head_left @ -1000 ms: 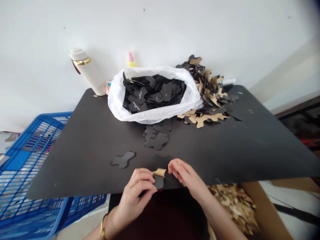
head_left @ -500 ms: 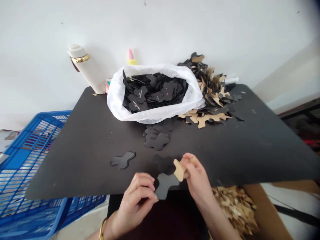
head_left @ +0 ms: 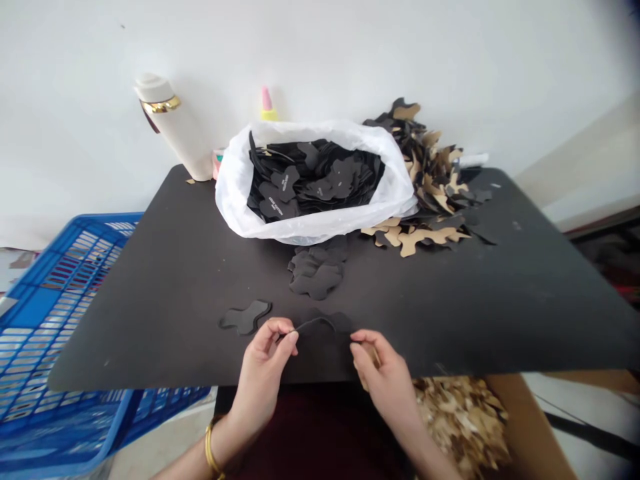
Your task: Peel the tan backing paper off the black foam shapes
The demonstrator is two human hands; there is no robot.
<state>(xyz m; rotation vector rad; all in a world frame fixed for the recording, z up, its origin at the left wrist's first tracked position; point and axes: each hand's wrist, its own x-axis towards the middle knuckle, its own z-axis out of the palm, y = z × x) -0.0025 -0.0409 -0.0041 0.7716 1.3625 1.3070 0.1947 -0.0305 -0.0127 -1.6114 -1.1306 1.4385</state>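
Between thumb and fingers, my left hand (head_left: 270, 350) pinches a thin black lobed pad (head_left: 316, 321), seen nearly edge-on and bowed. My right hand (head_left: 383, 367) is closed around a piece of tan backing paper (head_left: 371, 353), partly hidden by the fingers. Its fingertips are near the pad's right end; whether they touch it I cannot tell. Another dark pad (head_left: 343, 323) lies flat on the table just behind. Left of it rests a small stack of black pads (head_left: 246, 316). A bigger heap of black pads (head_left: 317, 273) lies farther back.
A white plastic bag (head_left: 310, 230) full of printed black pads stands at the back. Right of it spreads a pile of black and tan pieces (head_left: 430, 180). A cream bottle (head_left: 177, 130) is at back left, a blue basket (head_left: 65, 280) at left. Tan scraps (head_left: 465, 420) fill a box below.
The tan backing paper has come away from the black pad and is now inside my right hand. Both hands have moved, the left one up and forward, and the pad has turned edge-on.
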